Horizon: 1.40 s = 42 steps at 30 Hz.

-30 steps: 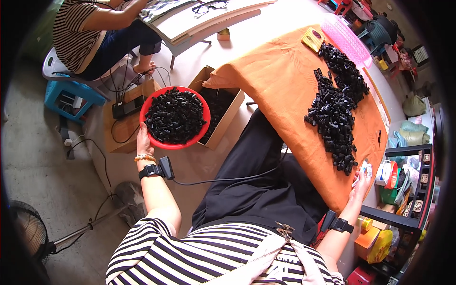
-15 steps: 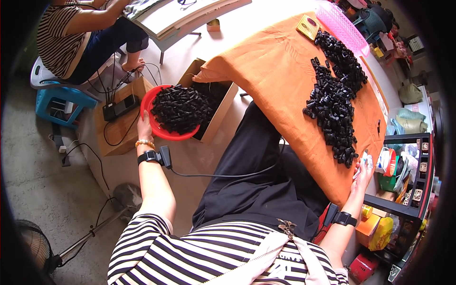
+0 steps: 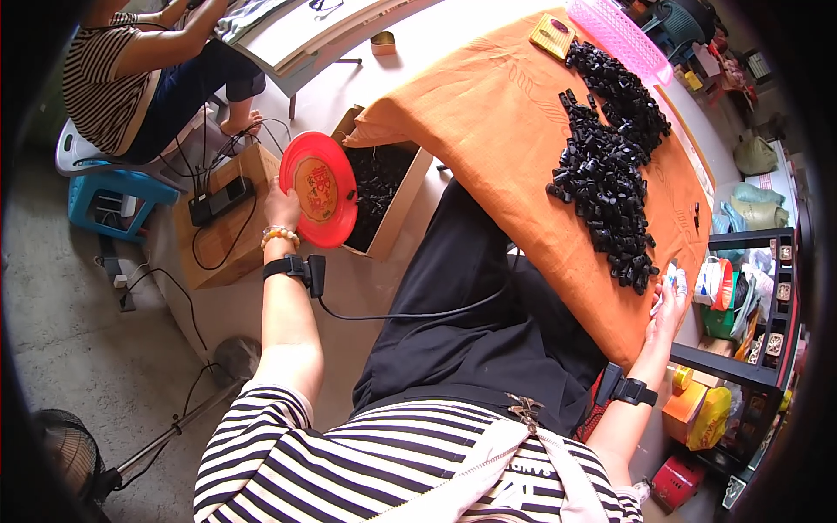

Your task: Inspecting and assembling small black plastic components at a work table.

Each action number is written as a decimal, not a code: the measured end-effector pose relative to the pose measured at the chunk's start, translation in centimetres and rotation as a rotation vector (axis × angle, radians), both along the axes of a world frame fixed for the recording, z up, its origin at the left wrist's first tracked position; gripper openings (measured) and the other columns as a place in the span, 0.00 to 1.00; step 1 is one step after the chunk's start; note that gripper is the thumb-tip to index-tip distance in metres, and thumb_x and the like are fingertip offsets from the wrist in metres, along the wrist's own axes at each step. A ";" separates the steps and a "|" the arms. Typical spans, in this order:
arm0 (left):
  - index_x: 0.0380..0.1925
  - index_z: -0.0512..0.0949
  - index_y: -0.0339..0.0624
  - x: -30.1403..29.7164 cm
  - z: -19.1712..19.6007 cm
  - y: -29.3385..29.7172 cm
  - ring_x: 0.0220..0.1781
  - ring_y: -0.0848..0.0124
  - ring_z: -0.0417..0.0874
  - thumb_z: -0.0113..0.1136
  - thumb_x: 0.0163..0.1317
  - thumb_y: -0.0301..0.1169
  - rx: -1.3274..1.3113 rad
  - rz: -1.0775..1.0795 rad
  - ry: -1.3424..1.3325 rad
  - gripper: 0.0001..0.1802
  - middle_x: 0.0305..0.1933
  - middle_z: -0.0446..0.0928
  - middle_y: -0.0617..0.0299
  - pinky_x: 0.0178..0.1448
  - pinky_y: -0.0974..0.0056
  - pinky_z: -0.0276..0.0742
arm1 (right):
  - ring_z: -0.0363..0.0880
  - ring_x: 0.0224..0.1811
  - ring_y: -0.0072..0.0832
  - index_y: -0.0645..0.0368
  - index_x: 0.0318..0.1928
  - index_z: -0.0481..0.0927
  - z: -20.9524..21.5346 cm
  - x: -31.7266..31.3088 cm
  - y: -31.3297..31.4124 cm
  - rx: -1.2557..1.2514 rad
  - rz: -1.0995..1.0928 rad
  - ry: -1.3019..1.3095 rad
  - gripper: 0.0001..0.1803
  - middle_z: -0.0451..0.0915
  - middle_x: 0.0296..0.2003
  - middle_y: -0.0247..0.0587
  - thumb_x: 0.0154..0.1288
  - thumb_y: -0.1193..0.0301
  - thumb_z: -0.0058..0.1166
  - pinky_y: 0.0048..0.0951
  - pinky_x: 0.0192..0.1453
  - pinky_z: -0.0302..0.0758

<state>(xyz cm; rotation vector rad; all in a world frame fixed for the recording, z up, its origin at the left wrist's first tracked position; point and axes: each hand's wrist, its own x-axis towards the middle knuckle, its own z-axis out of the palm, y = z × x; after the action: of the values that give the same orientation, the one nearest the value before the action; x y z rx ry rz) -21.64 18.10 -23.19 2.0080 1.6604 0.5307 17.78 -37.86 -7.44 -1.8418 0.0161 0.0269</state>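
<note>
My left hand [image 3: 283, 209] grips the rim of a shallow red plastic basin [image 3: 342, 196]. The basin is tipped toward an open cardboard box [image 3: 397, 222], and its printed inner bottom shows with a few small black pieces left on it. Inside the box lies a heap of small black plastic parts [image 3: 375, 187]. At the right edge of the orange cloth [image 3: 488, 113], my right hand [image 3: 667, 305] has its fingers drawn together, with something pale and bluish at the fingertips that I cannot make out. Beside it spreads a long pile of black plastic parts [image 3: 602, 174].
A yellow box [image 3: 552, 37] and a pink basket [image 3: 615, 39] lie at the cloth's far end. A carton [image 3: 222, 218] bearing a power strip stands left of the basin. Another person [image 3: 131, 78] sits far left. A shelf rack [image 3: 741, 366] is at right.
My left hand has tipped the red basin over to the right. The black pieces that filled it have dropped into the cardboard box. My right hand has stayed at the cloth's edge.
</note>
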 end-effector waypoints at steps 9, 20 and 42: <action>0.51 0.68 0.35 -4.3 4.8 -0.6 0.43 0.56 0.80 0.52 0.59 0.32 0.087 0.300 -0.366 0.21 0.42 0.78 0.47 0.47 0.55 0.75 | 0.71 0.30 0.12 0.54 0.61 0.63 0.0 -0.2 0.7 0.030 -0.015 0.018 0.26 0.74 0.38 0.27 0.62 0.73 0.51 0.11 0.28 0.67; 0.46 0.71 0.31 -7.0 17.8 -5.9 0.50 0.63 0.78 0.49 0.63 0.32 -0.403 0.140 -1.421 0.16 0.48 0.76 0.52 0.56 0.59 0.73 | 0.71 0.28 0.12 0.58 0.61 0.62 0.1 -0.7 0.9 0.132 -0.036 0.003 0.27 0.72 0.38 0.31 0.60 0.77 0.50 0.10 0.25 0.66; 0.51 0.67 0.45 15.5 16.7 -12.1 0.39 0.80 0.78 0.53 0.62 0.45 -0.594 -0.273 -0.897 0.22 0.44 0.76 0.65 0.34 0.75 0.73 | 0.69 0.29 0.11 0.56 0.61 0.63 1.8 -3.0 2.5 0.259 -0.060 0.015 0.27 0.75 0.42 0.31 0.60 0.75 0.49 0.09 0.27 0.65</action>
<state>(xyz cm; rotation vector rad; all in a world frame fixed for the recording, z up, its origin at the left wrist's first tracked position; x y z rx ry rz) -6.17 5.95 -6.50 1.2330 0.8336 0.6144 14.74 -35.35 -5.64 -1.5814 0.0743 0.0005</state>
